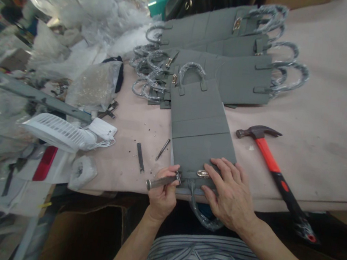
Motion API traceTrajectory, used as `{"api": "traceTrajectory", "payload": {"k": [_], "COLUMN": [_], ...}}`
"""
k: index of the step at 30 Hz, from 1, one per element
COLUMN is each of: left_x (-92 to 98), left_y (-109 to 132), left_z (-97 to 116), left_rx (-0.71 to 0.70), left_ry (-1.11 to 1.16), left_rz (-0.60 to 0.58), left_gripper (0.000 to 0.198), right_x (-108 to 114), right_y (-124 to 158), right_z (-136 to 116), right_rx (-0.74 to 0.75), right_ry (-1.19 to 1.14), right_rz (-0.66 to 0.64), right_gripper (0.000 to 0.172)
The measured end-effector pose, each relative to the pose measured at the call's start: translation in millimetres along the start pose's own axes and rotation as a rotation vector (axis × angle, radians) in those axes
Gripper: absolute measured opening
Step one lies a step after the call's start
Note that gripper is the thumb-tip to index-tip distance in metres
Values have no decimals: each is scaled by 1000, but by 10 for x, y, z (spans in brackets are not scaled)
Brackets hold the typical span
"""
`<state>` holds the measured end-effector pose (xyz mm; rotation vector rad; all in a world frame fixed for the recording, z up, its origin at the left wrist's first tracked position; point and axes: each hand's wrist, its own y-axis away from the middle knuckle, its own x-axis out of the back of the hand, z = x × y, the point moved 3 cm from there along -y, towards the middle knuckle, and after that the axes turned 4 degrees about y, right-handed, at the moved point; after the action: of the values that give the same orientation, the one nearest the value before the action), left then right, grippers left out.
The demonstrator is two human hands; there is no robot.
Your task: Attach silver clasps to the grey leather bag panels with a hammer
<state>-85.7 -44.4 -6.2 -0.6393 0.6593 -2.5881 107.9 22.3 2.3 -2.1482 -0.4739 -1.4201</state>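
A flat grey bag panel (200,125) with a wrapped handle lies lengthwise on the table in front of me. My left hand (163,192) is closed around a short metal tool (160,181) whose tip sits at the panel's near left edge. My right hand (231,193) lies flat on the panel's near end, fingers spread, touching a gold metal clasp (202,173). A second wrapped handle (205,215) hangs over the table's front edge under my right hand.
A red-handled hammer (273,162) lies to the right. Two small metal punches (140,156) lie left of the panel. Several more grey panels (229,48) are stacked at the back. A white fan (58,132), plastic bags (94,85) and clutter fill the left.
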Motion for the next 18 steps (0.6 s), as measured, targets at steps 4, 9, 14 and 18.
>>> {"api": "traceTrajectory", "payload": {"k": [4, 9, 14, 18], "left_x": [12, 38, 53, 29], "left_y": [-16, -13, -23, -42], "left_z": [40, 98, 83, 100], "left_rx": [-39, -77, -22, -63], "left_ry": [-32, -113, -140, -128], "left_rz": [-29, -124, -86, -153], "left_gripper": [14, 13, 14, 14], "right_x": [-5, -18, -11, -8], "right_y": [5, 15, 11, 7], "right_z": [-1, 4, 5, 10], "right_rx": [5, 4, 0, -1], "right_ry": [-1, 1, -4, -5], "right_rz": [6, 4, 8, 10], "right_gripper": [43, 42, 42, 42]}}
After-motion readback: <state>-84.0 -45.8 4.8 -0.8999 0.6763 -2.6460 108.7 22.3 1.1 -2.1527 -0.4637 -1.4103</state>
